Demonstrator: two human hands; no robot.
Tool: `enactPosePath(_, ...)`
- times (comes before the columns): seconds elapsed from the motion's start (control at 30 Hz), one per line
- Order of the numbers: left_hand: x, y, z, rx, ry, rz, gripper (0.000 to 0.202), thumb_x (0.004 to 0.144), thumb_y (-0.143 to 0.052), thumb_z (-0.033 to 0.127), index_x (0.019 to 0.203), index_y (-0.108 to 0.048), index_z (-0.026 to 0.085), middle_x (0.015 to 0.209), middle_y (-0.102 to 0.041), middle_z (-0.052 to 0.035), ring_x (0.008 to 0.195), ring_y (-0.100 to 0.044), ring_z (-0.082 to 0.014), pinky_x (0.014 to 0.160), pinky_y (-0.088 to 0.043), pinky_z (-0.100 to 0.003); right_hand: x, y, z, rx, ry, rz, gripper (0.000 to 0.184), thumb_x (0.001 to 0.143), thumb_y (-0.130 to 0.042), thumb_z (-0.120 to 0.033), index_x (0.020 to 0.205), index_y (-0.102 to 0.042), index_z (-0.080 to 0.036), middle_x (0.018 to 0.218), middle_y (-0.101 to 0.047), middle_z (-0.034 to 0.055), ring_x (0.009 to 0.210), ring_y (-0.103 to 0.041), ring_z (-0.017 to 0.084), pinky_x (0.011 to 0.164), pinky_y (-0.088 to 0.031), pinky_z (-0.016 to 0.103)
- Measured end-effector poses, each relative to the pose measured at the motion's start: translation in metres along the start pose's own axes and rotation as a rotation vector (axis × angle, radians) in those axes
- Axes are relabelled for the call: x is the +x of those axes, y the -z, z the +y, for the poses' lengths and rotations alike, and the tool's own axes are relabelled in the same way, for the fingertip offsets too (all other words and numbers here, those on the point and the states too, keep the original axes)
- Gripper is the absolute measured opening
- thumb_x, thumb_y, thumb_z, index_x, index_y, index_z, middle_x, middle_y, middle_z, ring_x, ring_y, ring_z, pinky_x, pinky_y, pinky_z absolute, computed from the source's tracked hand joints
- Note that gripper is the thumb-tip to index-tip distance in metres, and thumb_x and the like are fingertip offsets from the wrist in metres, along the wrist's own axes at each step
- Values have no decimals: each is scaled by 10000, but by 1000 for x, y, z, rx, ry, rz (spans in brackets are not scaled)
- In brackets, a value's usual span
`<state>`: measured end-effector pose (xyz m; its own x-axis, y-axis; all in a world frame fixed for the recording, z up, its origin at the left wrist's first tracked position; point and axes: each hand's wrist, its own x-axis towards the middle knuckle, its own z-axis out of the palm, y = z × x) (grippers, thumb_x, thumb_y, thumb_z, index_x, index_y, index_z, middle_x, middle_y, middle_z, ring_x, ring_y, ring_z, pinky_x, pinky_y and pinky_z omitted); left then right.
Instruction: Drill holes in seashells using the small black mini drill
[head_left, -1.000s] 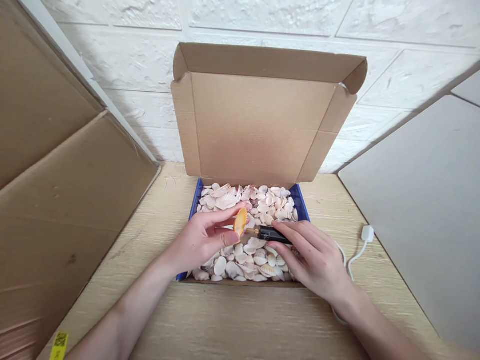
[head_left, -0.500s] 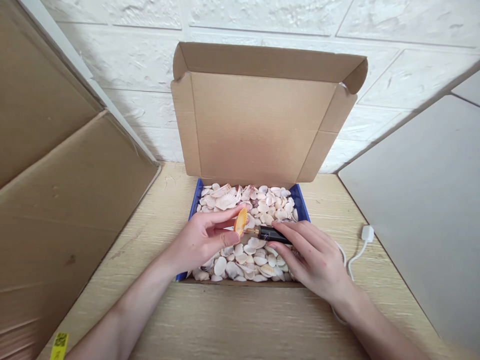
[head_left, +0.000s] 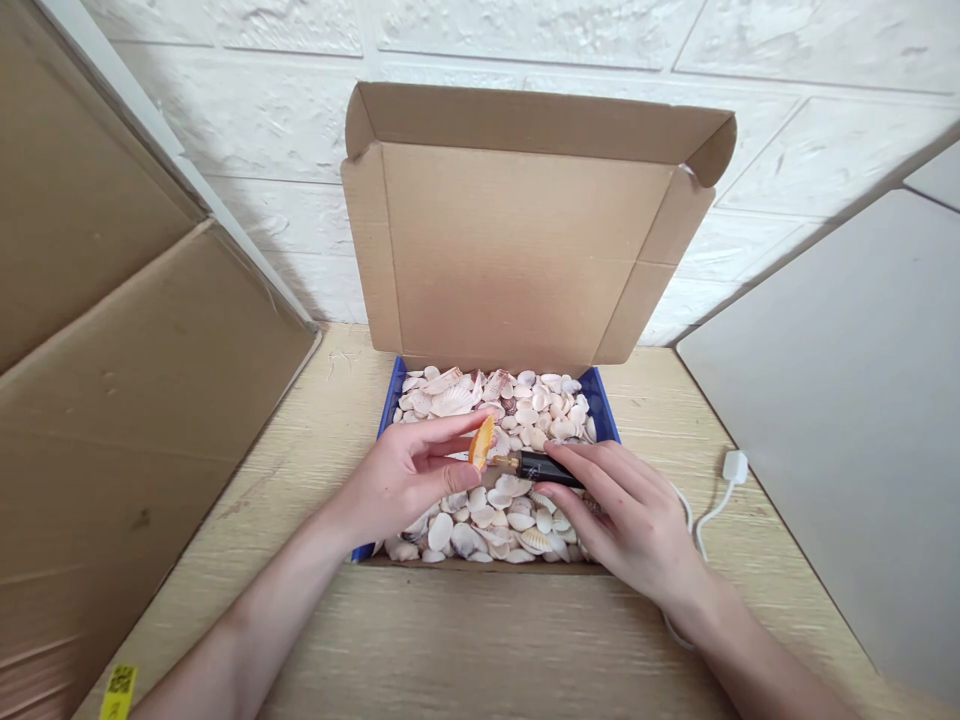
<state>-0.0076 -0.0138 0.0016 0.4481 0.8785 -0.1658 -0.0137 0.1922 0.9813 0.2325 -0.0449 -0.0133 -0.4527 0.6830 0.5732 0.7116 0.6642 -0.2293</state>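
Note:
Between the thumb and fingers of my left hand stands an orange ribbed seashell, held on edge. My right hand grips a small black hand drill with a brass-coloured chuck, lying nearly level and pointing left. Its thin tip meets or nearly meets the right side of the shell; I cannot tell whether it has gone in. Both hands are over an open cardboard box with blue sides. Pale seashells of several sizes fill the box below them.
The box's brown lid stands up at the back, before a white brick-patterned wall. A white cable with a plug lies on the wooden table to the right. Cardboard rises at left, a pale panel at right.
Almost nothing differs. The orange seashell has turned or shifted very slightly in my left hand; my right hand and the drill stay in place.

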Motion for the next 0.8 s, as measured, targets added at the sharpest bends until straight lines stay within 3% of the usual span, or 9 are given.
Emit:
enactPosePath(0.47, 0, 1, -1, 41, -93, -4, 478, 815, -715, 257, 1278, -598, 286, 1368, -585, -13, 1211, -584, -226, 987, -521, -302, -1, 0, 1, -10, -13, 11, 332, 862, -630, -205, 1184, -574, -148, 974, -701, 86, 829, -646, 177, 714, -543, 316)
enactPosePath(0.8, 2, 1, -2, 48, -76, 9, 478, 813, -715, 257, 1277, -601, 269, 1345, -606, -22, 1155, -620, -212, 924, -556, -278, 1, 1, 0, -18, -26, 16, 310, 857, -638, -207, 1154, -586, -135, 961, -698, 88, 816, -640, 175, 710, -538, 310)
